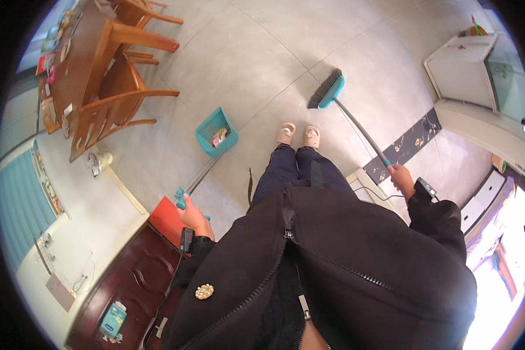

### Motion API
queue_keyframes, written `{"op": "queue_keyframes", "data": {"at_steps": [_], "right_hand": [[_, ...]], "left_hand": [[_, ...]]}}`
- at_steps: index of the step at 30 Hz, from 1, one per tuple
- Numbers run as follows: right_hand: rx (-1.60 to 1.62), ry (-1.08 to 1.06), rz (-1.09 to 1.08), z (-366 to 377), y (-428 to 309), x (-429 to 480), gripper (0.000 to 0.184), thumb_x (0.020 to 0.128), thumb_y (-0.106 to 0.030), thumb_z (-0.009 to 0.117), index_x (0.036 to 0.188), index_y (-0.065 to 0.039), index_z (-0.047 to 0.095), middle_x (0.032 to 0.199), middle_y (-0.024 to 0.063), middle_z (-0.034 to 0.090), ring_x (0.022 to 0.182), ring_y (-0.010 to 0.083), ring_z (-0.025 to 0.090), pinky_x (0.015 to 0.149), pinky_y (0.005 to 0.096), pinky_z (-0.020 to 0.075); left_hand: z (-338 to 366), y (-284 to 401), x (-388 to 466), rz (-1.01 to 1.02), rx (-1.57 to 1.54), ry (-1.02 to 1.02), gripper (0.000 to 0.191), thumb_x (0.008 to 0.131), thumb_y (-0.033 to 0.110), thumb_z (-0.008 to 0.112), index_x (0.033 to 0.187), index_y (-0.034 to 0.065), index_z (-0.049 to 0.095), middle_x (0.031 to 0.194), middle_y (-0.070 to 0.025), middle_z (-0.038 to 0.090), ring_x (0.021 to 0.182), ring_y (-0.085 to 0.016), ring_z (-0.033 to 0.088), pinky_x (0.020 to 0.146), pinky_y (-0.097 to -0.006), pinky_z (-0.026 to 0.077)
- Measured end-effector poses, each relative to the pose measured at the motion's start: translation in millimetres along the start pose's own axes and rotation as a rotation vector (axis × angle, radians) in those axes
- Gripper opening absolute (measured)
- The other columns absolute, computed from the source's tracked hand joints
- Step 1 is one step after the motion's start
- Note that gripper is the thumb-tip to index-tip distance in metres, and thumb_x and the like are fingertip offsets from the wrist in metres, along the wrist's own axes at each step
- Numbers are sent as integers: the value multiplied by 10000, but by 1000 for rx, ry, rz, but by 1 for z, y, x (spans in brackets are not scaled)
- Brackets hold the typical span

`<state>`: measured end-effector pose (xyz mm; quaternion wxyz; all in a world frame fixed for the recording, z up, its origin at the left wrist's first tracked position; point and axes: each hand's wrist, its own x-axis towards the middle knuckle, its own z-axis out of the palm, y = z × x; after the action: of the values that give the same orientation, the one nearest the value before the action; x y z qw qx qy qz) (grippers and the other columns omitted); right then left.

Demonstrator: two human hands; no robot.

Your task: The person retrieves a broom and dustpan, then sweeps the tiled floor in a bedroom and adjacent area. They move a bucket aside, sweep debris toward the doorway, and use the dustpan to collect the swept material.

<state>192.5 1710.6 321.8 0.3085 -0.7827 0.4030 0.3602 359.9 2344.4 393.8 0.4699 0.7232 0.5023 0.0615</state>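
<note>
My left hand (194, 215) is wrapped around the teal grip of a long-handled dustpan (201, 141). Scraps of litter (220, 137), some of them pink and yellowish, lie inside the pan. On the other side, my right hand (401, 178) grips the grey handle of a broom (331, 96). The broom has a teal head with dark bristles and is on the tiled floor (262, 74), ahead of my feet. Between the two tools are my beige shoes (298, 134).
A wooden dining table (76, 61) with wooden chairs (122, 81) stands at the left. A dark wooden bench (131, 267) bearing a tissue pack (113, 320) is at lower left. A white cabinet (461, 65) stands at the right, near a dark patterned threshold strip (404, 144).
</note>
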Motion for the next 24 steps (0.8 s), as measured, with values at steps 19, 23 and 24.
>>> {"op": "queue_keyframes", "data": {"at_steps": [19, 23, 24], "right_hand": [[1395, 130, 368, 231, -106, -16, 383, 903, -372, 501, 712, -40, 497, 515, 91, 500, 350, 198, 441, 329, 344, 341], [1754, -96, 820, 337, -142, -147, 315, 909, -392, 497, 828, -91, 451, 573, 53, 487, 390, 149, 418, 365, 297, 348], [1695, -66, 843, 350, -154, -178, 312, 915, -380, 487, 818, -85, 459, 574, 51, 487, 393, 148, 418, 364, 293, 346]], "left_hand": [[199, 191, 83, 435, 146, -684, 310, 872, 272, 630, 1052, 42, 525, 649, 32, 457, 420, -41, 328, 362, -216, 249], [225, 235, 118, 477, 241, -816, 340, 884, 241, 616, 1136, 30, 530, 690, 26, 509, 418, -37, 334, 363, -213, 260], [229, 241, 125, 511, 211, -873, 327, 884, 231, 615, 1131, 30, 536, 678, 31, 494, 414, -38, 330, 362, -216, 258]]}}
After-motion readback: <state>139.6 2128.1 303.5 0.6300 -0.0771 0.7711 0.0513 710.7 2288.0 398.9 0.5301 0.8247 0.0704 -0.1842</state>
